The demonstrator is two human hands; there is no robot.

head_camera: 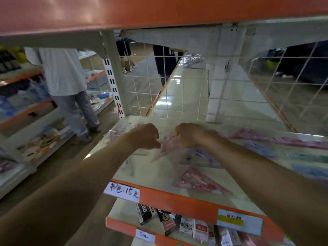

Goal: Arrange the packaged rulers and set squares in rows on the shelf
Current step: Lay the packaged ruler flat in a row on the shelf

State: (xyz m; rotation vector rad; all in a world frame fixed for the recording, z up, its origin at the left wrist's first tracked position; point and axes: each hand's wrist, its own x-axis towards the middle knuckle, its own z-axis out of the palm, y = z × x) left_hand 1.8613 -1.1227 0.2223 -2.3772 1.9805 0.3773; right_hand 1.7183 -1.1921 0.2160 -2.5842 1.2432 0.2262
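Right now both of your hands are over the middle of the shelf (159, 174), reaching in from its orange front edge. Your left hand (145, 136) is curled into a fist, knuckles up, and your right hand (190, 134) is curled the same way just beside it. Between them sits a pink packaged set square (164, 148), its point aimed toward the front edge; both hands look pinched on its clear wrapper, though blur hides the fingertips, so the exact grip is hard to confirm.

Nearer the front edge, under your right forearm, a second pink set square pack (200, 181) lies flat on the shelf. Just behind it, a purple-tinted set square pack (202, 157) lies close to your right wrist. Along the right side of the shelf, a long pink ruler pack (276, 138) lies toward the back, with bluish packs (260, 150) in front of it, too blurred to identify.

A white wire grid (159, 96) closes the back edge of the shelf. A handwritten price label (122, 191) hangs on the front edge at the left corner. Small boxes (186, 226) fill the lower shelf. A person in a white shirt (63, 71) stands in the aisle to the left.
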